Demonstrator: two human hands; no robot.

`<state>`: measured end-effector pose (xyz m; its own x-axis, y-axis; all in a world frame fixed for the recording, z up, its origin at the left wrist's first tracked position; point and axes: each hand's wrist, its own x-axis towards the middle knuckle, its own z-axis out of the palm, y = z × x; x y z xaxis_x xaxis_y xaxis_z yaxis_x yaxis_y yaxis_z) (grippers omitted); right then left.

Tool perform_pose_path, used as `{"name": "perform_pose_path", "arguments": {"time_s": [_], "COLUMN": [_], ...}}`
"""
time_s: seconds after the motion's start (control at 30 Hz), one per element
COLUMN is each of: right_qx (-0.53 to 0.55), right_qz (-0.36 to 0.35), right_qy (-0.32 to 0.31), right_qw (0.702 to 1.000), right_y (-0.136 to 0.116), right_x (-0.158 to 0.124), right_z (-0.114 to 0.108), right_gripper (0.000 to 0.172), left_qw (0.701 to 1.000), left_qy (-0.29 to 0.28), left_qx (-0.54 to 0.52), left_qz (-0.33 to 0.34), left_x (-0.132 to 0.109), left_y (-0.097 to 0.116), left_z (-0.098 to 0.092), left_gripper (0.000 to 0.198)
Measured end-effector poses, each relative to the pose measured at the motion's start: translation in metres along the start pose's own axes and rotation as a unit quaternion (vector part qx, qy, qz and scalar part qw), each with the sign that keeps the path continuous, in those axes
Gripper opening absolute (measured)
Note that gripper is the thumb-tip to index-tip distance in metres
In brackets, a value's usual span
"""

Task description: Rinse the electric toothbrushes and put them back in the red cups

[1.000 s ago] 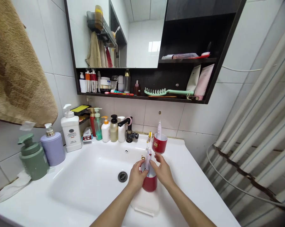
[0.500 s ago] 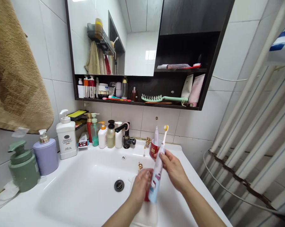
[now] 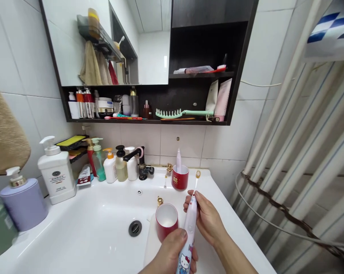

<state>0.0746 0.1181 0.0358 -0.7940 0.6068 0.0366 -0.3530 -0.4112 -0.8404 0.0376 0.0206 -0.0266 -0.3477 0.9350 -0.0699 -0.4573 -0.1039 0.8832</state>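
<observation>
Ok, my left hand (image 3: 173, 249) is now clamping its fingers around the electric toothbrush (image 3: 190, 223) low down, no longer blurring in front of the near red cup (image 3: 165, 227). My right hand (image 3: 210, 222) is still gripping higher, fingers clamped, holding it right of that cup.

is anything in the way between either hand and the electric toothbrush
Nothing visible: the left hand grips the electric toothbrush low down, the right hand holds its upper end. The nearer red cup stands to one side.
</observation>
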Motion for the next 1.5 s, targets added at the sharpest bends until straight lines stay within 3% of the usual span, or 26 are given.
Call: {"name": "perform_pose_path", "arguments": {"time_s": [0.17,0.37,0.57,0.77,0.97,1.03,1.23,1.37,1.5], "right_qx": [-0.001,0.062,0.05,-0.01,-0.141,-0.195,-0.3,-0.33,-0.303], "right_qz": [-0.037,-0.022,0.004,-0.037,0.002,0.025,0.081,0.103,0.079], "right_qy": [0.034,0.042,0.018,0.104,0.086,0.072,0.049,0.064,0.068], "right_qw": [0.999,0.997,0.999,0.994,0.986,0.978,0.949,0.936,0.947], "right_y": [0.002,0.005,0.004,-0.005,0.006,0.022,0.066,0.084,0.1], "right_x": [-0.001,0.003,0.007,0.016,0.026,0.036,0.097,0.139,0.158], "right_z": [0.002,-0.001,-0.005,-0.019,-0.025,-0.016,0.018,0.028,0.032], "right_gripper": [0.016,0.012,0.013,0.017,0.018,0.017,0.022,0.025,0.027], "left_qw": [0.992,1.0,0.999,0.997,0.979,0.973,0.982,0.975,0.965], "left_qy": [0.081,0.015,0.018,0.048,0.188,0.209,0.166,0.2,0.235], "left_qx": [0.095,0.008,-0.004,0.047,-0.052,-0.071,-0.034,-0.049,-0.086], "left_qz": [0.018,-0.024,-0.027,-0.032,0.055,0.068,0.078,0.079,0.072], "left_x": [-0.004,-0.004,-0.004,-0.005,-0.001,-0.002,-0.003,0.001,0.008], "left_y": [-0.001,-0.005,-0.005,-0.009,0.014,0.019,0.017,0.019,0.02], "left_z": [0.008,0.011,0.011,0.011,0.005,0.004,0.007,0.002,-0.005], "left_gripper": [0.036,0.041,0.041,0.04,0.043,0.044,0.046,0.046,0.049]}}
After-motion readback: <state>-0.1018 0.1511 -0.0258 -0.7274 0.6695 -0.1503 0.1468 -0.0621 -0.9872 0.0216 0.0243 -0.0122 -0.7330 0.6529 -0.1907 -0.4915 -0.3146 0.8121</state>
